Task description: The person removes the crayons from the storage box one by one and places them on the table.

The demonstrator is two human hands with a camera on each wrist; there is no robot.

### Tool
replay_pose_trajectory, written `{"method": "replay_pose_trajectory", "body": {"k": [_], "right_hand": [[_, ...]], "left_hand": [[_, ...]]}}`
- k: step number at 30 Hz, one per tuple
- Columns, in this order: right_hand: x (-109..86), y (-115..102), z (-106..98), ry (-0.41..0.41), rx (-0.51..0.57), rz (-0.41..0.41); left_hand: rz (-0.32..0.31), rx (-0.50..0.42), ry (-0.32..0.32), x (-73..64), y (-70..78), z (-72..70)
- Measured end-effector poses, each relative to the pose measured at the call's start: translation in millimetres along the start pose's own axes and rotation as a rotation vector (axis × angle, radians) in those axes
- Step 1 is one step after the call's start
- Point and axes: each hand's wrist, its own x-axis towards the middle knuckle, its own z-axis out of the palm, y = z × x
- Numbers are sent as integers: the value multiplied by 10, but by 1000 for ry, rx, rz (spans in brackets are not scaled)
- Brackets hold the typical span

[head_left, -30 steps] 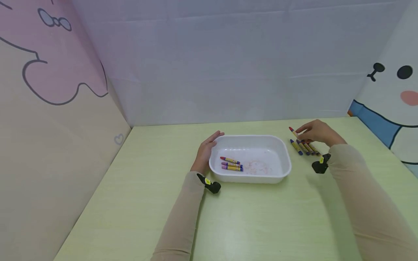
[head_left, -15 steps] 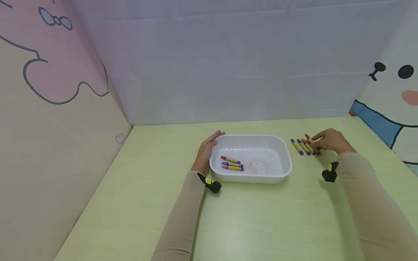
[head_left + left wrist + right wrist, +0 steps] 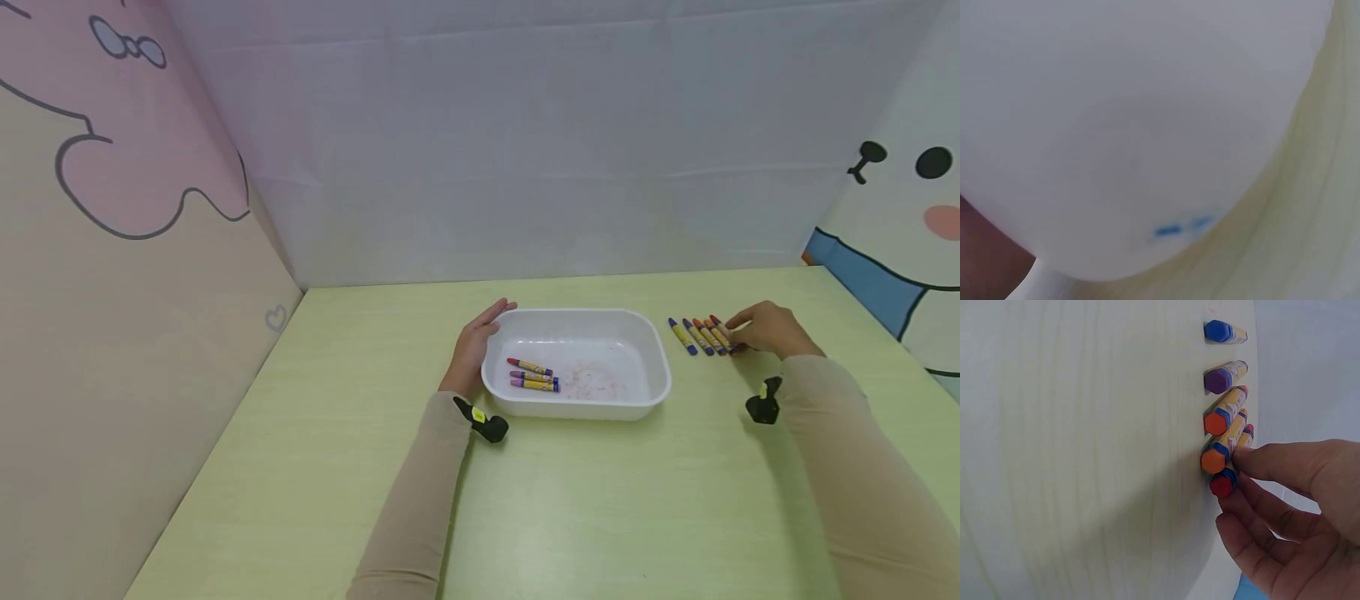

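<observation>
Red crayon pinched in right hand, at right end of crayon row on worktop; left hand resting unclenched against white tray. Best settled parallel, loosened gently, without nudging orange crayon alongside.

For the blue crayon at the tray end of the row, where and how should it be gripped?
I'd pinch the blue crayon across the middle of its yellow wrapper, the right hand coming from above, squeezing its long sides. It is slender, lies on the table, and a gap separates it from the purple crayon, so both sides look free.
</observation>
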Motion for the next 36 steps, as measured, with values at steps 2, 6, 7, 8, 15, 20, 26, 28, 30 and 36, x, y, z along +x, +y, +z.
{"method": "replay_pose_trajectory", "body": {"k": [2,6,7,8,15,20,26,28,30,36], "right_hand": [[1,17,1,1,-1,1],[10,50,-7,-3,5,3],[13,54,-12,-5,5,2],[13,54,-18,-6,6,3],[-24,-37,-72,-20,22,9],[-20,-142,-125,3,21,1],[-8,-386,-178,51,27,-87],[-12,-513,-191,52,50,-122],[-16,-652,-199,52,68,-158],[-5,-1090,-199,43,77,-230]], "left_hand": [[-2,4,-1,0,3,3],[-3,10,-3,-4,14,9],[-5,13,-3,-3,16,10],[-6,14,-2,-4,18,11],[-6,10,1,-9,21,10],[-4,-6,3,-15,21,9],[-1,-26,-11,-3,9,1],[0,-26,-15,-3,7,0],[0,-25,-14,-4,6,2],[-1,-14,-10,-12,13,16]]}}
